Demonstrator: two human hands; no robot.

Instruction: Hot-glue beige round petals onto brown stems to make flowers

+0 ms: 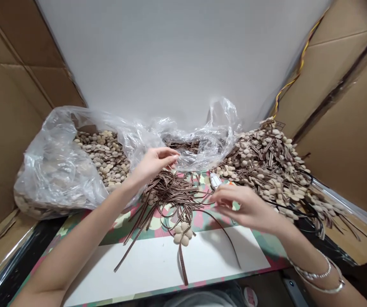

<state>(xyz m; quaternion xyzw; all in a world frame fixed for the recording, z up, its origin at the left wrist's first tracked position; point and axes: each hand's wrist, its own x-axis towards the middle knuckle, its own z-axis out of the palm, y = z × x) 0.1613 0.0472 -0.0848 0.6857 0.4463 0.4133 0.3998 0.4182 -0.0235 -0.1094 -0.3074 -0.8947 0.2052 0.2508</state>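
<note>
Head view: left hand [161,162] over the upper edge of the strips [179,192], in front of the middle bag [204,147]. Thumb and index tips drawn close together; cannot tell whether they touch or pinch anything thin. Right hand [234,204] right of the strips, near the white tool [215,181]; fingers curled, thumb beneath with a narrow gap visible between; cannot tell whether a strip is held. Two bracelets [319,275] on the right wrist. Strips brown with pale lines, lying in a loose tangle on the camouflage-patterned mat [276,251], several ends fanned toward the wearer. One flower [182,233], beige, rounded petals, lies just below the tangle, over the upper edge of the white sheet [167,258]; a short strip runs from it down the sheet. Left side: clear bag [58,170], open, with many beige pieces [106,155] inside. Middle bag, also clear, contains brown strips. Right side: large heap [266,162] of beige flowers and brown strips mixed, piled against the cardboard [353,111]; a black cable [314,209] passes by its lower part. Yellow twisted wire [301,59] runs down behind the heap. Phone [294,293] low at right, below mat level, partly cut off by the frame.
</note>
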